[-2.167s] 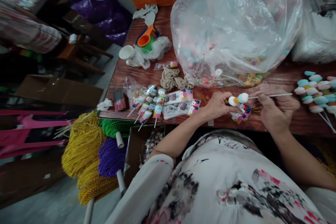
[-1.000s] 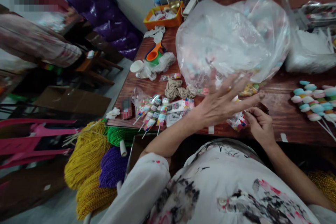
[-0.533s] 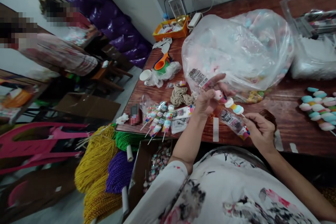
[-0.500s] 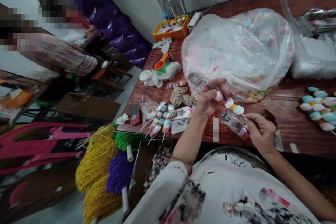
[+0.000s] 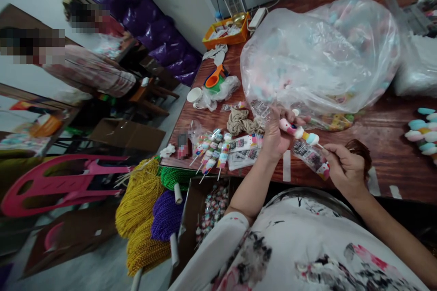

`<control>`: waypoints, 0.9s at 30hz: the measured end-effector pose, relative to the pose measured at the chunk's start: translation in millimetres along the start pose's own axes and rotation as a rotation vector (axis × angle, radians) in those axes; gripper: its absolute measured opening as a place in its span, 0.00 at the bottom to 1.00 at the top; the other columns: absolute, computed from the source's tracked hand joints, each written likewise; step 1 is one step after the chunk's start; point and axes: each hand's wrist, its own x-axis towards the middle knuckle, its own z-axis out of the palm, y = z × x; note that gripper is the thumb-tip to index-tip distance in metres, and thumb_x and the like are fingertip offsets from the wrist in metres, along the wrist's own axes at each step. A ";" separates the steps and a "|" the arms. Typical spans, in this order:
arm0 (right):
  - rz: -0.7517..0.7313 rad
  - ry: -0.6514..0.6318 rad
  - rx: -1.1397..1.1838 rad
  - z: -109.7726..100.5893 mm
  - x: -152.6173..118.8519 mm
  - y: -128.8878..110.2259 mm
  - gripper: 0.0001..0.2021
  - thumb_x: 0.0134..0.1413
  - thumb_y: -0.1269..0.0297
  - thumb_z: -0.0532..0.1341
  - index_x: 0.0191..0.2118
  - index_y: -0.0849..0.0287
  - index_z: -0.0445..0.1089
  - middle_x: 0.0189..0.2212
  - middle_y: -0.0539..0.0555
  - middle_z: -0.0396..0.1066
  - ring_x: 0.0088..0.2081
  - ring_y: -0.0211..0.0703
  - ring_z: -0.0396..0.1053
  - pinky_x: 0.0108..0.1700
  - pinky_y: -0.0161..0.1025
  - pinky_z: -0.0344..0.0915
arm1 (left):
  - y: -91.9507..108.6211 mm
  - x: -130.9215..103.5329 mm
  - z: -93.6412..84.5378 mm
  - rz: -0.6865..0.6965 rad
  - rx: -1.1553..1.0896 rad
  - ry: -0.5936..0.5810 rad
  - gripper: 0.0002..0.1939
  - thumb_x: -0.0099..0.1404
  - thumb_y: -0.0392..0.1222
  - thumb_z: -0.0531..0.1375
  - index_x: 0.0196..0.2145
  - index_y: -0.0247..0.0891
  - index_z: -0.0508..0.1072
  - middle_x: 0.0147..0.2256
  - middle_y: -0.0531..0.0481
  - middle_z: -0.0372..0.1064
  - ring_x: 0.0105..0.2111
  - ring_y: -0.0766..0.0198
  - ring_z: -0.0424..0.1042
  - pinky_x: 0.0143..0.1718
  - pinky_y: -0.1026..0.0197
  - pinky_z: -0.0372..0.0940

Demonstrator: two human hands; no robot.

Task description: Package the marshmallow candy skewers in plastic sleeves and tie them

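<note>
A marshmallow skewer in pink, white, yellow and blue spans my two hands above the table. My left hand is closed around its top end and a clear printed wrapper, which sticks out past the fingers. The skewer's thin stick is pinched in the fingertips of my right hand. Just below the skewer is another printed wrapper, its colourful end by my right fingers; whether they grip it too I cannot tell. Several wrapped skewers lie left of my left hand, beside flat printed wrappers.
A big clear bag of marshmallows covers the table's back. Bare marshmallow skewers lie at the right. A crumpled cloth and orange scoop are at the left. Below the edge stands a carton of skewers. Two other people sit beyond.
The view has swung slightly, so most things sit further right in the picture. Both hands keep hold of the skewer; its top end is slightly more covered by my left fingers.
</note>
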 end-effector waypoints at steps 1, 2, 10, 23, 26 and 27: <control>-0.004 -0.016 -0.018 -0.1 -0.3 -0.9 0.05 0.60 0.67 0.58 0.37 0.57 0.72 0.21 0.46 0.70 0.20 0.33 0.66 0.25 0.31 0.61 | -2.8 -0.9 -1.5 -0.020 0.018 0.012 0.24 0.61 0.62 0.62 0.25 0.37 0.65 0.23 0.57 0.61 0.25 0.69 0.70 0.46 0.53 0.72; -0.007 -0.034 -0.038 0.2 -0.3 -1.4 0.06 0.60 0.66 0.58 0.36 0.58 0.72 0.20 0.47 0.69 0.20 0.33 0.65 0.25 0.32 0.60 | -5.3 -1.6 -2.6 -0.039 0.034 0.026 0.24 0.60 0.62 0.62 0.24 0.37 0.65 0.23 0.57 0.61 0.24 0.69 0.71 0.45 0.54 0.73; 0.464 -0.471 0.618 7.3 3.1 1.0 0.16 0.62 0.55 0.54 0.25 0.57 0.63 0.11 0.44 0.56 0.15 0.33 0.49 0.21 0.34 0.50 | -5.2 -2.3 -11.0 -0.146 0.007 -0.067 0.27 0.63 0.67 0.54 0.26 0.38 0.68 0.22 0.56 0.61 0.21 0.68 0.69 0.39 0.53 0.74; -0.455 0.092 -0.446 -0.2 -9.3 17.8 0.10 0.53 0.77 0.59 0.41 0.63 0.71 0.26 0.54 0.74 0.28 0.42 0.69 0.33 0.38 0.61 | -6.1 -1.8 -13.1 -0.227 -0.047 0.137 0.21 0.68 0.58 0.57 0.29 0.38 0.70 0.25 0.53 0.65 0.36 0.61 0.76 0.46 0.53 0.73; -0.478 0.101 -0.437 6.2 -12.0 13.1 0.10 0.52 0.77 0.60 0.41 0.63 0.71 0.25 0.54 0.74 0.27 0.42 0.69 0.32 0.39 0.61 | -11.9 -4.5 -12.8 -0.205 -0.052 0.142 0.20 0.65 0.58 0.60 0.28 0.38 0.68 0.25 0.54 0.66 0.37 0.61 0.77 0.48 0.51 0.72; -0.481 0.101 -0.436 7.4 -12.4 11.5 0.10 0.53 0.77 0.59 0.41 0.63 0.71 0.26 0.55 0.74 0.27 0.42 0.69 0.32 0.39 0.60 | -13.5 -5.1 -13.8 -0.197 -0.057 0.119 0.20 0.63 0.59 0.61 0.28 0.38 0.68 0.25 0.54 0.66 0.37 0.61 0.77 0.48 0.51 0.72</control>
